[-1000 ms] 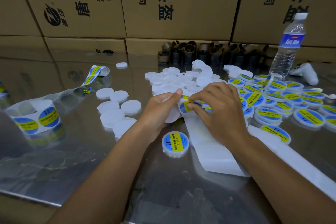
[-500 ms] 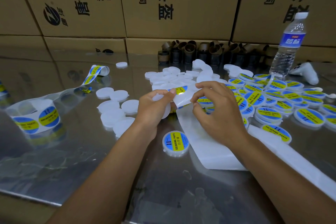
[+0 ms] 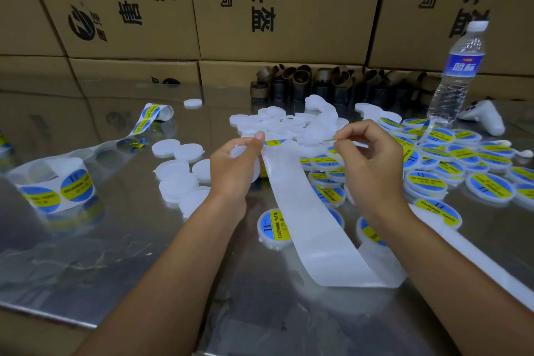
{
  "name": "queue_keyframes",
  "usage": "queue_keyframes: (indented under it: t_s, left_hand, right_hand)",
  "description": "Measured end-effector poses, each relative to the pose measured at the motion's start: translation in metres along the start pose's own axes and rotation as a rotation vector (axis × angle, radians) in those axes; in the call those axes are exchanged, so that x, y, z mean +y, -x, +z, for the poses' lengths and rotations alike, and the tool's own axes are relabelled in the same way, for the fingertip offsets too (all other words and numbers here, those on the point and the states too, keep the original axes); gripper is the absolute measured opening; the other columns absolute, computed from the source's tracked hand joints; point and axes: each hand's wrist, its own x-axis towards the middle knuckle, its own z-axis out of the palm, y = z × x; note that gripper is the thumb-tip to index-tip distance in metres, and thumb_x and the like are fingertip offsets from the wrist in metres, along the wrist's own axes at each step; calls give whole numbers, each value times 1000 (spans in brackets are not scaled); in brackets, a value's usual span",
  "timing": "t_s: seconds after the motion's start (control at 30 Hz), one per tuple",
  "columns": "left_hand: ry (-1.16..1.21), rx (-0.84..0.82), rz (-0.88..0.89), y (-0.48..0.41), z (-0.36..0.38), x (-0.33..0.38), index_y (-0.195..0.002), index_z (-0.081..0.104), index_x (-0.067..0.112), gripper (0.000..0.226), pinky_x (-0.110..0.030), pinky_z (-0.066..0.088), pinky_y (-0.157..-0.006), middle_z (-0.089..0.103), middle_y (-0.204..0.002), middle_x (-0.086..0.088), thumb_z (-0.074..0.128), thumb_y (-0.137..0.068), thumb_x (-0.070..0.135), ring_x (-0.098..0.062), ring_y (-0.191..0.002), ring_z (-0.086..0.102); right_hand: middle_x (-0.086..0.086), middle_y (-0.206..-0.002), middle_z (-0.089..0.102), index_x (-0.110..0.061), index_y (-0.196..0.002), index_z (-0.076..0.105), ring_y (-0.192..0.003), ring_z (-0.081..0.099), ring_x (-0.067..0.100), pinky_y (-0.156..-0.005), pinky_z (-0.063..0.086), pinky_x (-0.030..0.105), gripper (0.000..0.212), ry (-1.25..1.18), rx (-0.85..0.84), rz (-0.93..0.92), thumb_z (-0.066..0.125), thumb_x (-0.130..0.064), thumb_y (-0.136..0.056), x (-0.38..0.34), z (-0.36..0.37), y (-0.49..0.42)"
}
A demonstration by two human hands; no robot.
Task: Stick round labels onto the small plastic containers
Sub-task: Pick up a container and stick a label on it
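My left hand (image 3: 235,166) grips a plain white round container (image 3: 255,166) together with the upper end of the white backing strip (image 3: 300,211). My right hand (image 3: 368,157) pinches a round blue and yellow label (image 3: 332,140) seen edge-on, lifted off the strip. The strip hangs down between my arms and folds on the metal table. Several unlabelled white containers (image 3: 177,173) lie left of my left hand, and more (image 3: 277,121) are heaped beyond it. Several labelled containers (image 3: 450,153) are piled at the right. One labelled container (image 3: 274,229) lies below my hands.
A label roll (image 3: 55,182) stands at the left, its strip trailing to a curled end (image 3: 156,113). A water bottle (image 3: 459,72) and a white plastic object (image 3: 482,120) sit at the back right. Brown cardboard cores (image 3: 318,84) line the cardboard boxes (image 3: 260,3) behind the table.
Both hands rose and moved apart. My right hand peeled a label off the strip and pulled it to the right, while my left kept hold of the container and strip end.
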Motion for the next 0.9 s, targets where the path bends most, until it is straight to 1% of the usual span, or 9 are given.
queue_keyframes:
  t_s: [0.1, 0.17, 0.23, 0.3, 0.37, 0.43, 0.6, 0.77, 0.9]
  left_hand:
    - [18, 54, 1, -3, -2, -1, -76, 62, 16, 22, -53, 52, -83, 62, -74, -7, 66, -87, 35, -23, -69, 55]
    - [57, 62, -16, -5, -3, -3, -79, 62, 15, 21, -52, 53, -84, 66, -84, -12, 64, -89, 33, -22, -72, 61]
    - [59, 75, -14, -8, -4, -4, -79, 61, 16, 20, -47, 56, -82, 67, -90, -14, 63, -90, 33, -21, -76, 65]
    - [59, 122, 6, -9, -5, -4, -78, 60, 18, 20, -32, 56, -67, 65, -78, -6, 62, -91, 34, -14, -66, 63]
    - [104, 179, 34, -11, -6, -3, -77, 60, 20, 20, -32, 55, -63, 60, -69, 0, 61, -91, 35, -14, -63, 60]
    - [187, 178, 59, -11, -5, 0, -76, 60, 19, 23, -36, 55, -69, 61, -74, -1, 59, -92, 36, -16, -71, 61]
    - [500, -187, -28, -7, -1, 6, -81, 59, 12, 44, -24, 56, -59, 62, -75, -3, 41, -96, 48, -14, -65, 68]
    - [494, -466, -151, -2, 2, 1, -80, 59, 13, 59, -33, 48, -69, 62, -74, -7, 28, -93, 61, -21, -71, 61]
    - [495, -567, -170, -1, 3, 1, -82, 59, 12, 62, -33, 50, -61, 63, -75, -7, 25, -93, 62, -23, -70, 60]
  right_hand:
    - [-15, -68, 58, -24, -66, 57, -68, 54, -3, -72, 44, 15, 34, -78, 1, 24, 56, 7, -79, -1, -1, -1]
    - [-14, -66, 58, -22, -66, 57, -65, 53, -4, -64, 41, 9, 32, -168, -29, 83, 55, 7, -81, -3, -2, -2]
    - [-13, -67, 59, -24, -66, 57, -72, 56, 4, -69, 43, 15, 33, -275, -87, 186, 55, 5, -82, -4, -2, -4]
    - [-8, -72, 61, -25, -65, 56, -79, 59, 13, -74, 43, 23, 34, -365, -166, 290, 53, 4, -83, -4, -2, -4]
    - [-6, -73, 64, -25, -68, 54, -75, 63, 11, -71, 43, 24, 33, -439, -244, 359, 50, 3, -85, -5, -3, -4]
    - [-5, -72, 65, -23, -69, 54, -68, 62, 9, -66, 42, 23, 32, -507, -297, 398, 47, 4, -86, -6, -3, -3]
    - [-1, -69, 63, -14, -76, 57, -58, 54, 8, -62, 35, 24, 12, -572, -459, 428, 49, -11, -69, -7, -1, -1]
    - [3, -66, 58, -16, -67, 63, -55, 50, 10, -57, 31, 26, 12, -509, -564, 437, 51, -16, -67, -9, 6, 5]
    - [5, -63, 55, -18, -68, 64, -53, 49, 11, -58, 32, 27, 14, -418, -565, 471, 57, -29, -72, -10, 8, 7]
